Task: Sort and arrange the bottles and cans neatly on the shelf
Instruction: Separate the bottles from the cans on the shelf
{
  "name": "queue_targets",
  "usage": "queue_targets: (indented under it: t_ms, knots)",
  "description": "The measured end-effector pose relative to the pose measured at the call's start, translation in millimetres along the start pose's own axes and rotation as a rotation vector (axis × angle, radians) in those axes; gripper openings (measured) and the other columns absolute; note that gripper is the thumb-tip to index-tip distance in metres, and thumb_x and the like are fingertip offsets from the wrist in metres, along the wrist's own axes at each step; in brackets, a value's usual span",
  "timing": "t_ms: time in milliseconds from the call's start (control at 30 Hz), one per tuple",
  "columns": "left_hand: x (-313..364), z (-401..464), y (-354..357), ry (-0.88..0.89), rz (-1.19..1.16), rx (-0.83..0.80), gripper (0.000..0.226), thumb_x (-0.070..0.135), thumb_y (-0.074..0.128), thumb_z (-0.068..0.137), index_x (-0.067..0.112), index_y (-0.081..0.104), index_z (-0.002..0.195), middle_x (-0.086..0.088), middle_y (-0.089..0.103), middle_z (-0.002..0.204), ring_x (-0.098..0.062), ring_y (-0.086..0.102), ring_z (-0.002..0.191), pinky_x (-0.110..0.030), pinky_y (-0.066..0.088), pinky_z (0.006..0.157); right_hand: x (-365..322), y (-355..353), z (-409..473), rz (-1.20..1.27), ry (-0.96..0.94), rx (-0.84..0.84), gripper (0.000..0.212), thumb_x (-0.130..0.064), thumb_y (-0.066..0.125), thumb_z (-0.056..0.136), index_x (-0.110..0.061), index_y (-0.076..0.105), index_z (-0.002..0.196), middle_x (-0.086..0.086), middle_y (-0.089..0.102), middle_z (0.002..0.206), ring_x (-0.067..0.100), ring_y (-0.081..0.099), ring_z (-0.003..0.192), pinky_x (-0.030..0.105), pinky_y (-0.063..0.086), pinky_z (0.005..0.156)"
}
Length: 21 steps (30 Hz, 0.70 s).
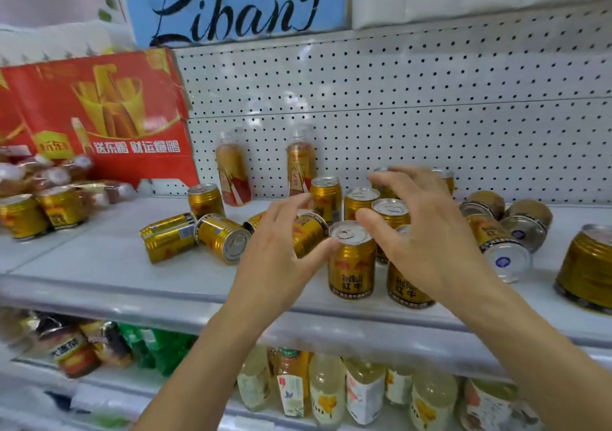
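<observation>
Several gold Red Bull cans stand upright in a cluster on the white shelf (99, 265); the front can (351, 265) is nearest the edge. My left hand (278, 251) hovers open beside it, thumb touching its upper left side. My right hand (427, 232) is spread open over the cluster, partly hiding a second front can (405, 286). More gold cans lie on their sides: a pair at the left (195, 237) and several at the right (506, 248). Two gold bottles (233, 172) (300, 165) stand against the pegboard.
A red cardboard box (99, 112) stands at the back left, with packaged goods and upright cans (39, 212) in front of it. An overturned large gold can (589, 265) sits at the far right. The lower shelf holds several juice bottles (328, 391).
</observation>
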<state>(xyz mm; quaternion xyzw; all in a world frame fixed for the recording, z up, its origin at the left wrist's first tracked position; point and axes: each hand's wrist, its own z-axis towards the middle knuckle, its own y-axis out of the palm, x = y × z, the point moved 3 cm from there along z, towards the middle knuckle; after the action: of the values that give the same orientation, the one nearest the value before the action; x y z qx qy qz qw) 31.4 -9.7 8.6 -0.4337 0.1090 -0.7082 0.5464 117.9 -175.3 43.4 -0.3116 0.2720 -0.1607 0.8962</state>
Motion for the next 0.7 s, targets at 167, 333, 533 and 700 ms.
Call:
queue_targets:
  t_ms: [167, 333, 533, 700]
  knots:
    - [-45, 47, -50, -0.065, -0.007, 0.042, 0.068, 0.046, 0.07, 0.082, 0.028, 0.042, 0.141, 0.009, 0.05, 0.137, -0.008, 0.049, 0.122, -0.031, 0.042, 0.102, -41, 32, 60, 0.099, -0.031, -0.092, 0.054, -0.042, 0.059, 0.091, -0.032, 0.04, 0.141, -0.008, 0.039, 0.14, 0.01, 0.038, 0.128, 0.023, 0.028, 0.095]
    - [-118, 119, -79, -0.098, -0.035, 0.044, 0.067, 0.045, 0.071, 0.083, 0.023, 0.044, 0.141, 0.005, 0.054, 0.134, -0.012, 0.054, 0.116, -0.034, 0.046, 0.097, -63, 93, 137, 0.085, 0.052, -0.129, 0.064, -0.041, 0.06, 0.09, -0.024, 0.033, 0.145, 0.001, 0.036, 0.145, 0.02, 0.04, 0.131, 0.037, 0.038, 0.103]
    - [-198, 197, -88, -0.114, 0.003, -0.09, 0.081, 0.046, 0.07, 0.084, 0.019, 0.029, 0.149, -0.004, 0.036, 0.15, -0.023, 0.044, 0.131, -0.042, 0.042, 0.104, -40, 167, 212, 0.148, 0.377, -0.127, 0.09, -0.036, 0.072, 0.081, -0.012, 0.018, 0.15, 0.013, 0.027, 0.144, 0.032, 0.035, 0.131, 0.043, 0.041, 0.102]
    - [-240, 236, -73, -0.157, 0.032, -0.182, 0.09, 0.042, 0.071, 0.084, 0.015, 0.018, 0.151, -0.01, 0.027, 0.154, -0.031, 0.046, 0.129, -0.042, 0.043, 0.099, -8, 207, 236, 0.185, 0.599, -0.035, 0.095, -0.031, 0.075, 0.078, -0.007, 0.014, 0.146, 0.016, 0.035, 0.137, 0.032, 0.045, 0.121, 0.04, 0.046, 0.09]
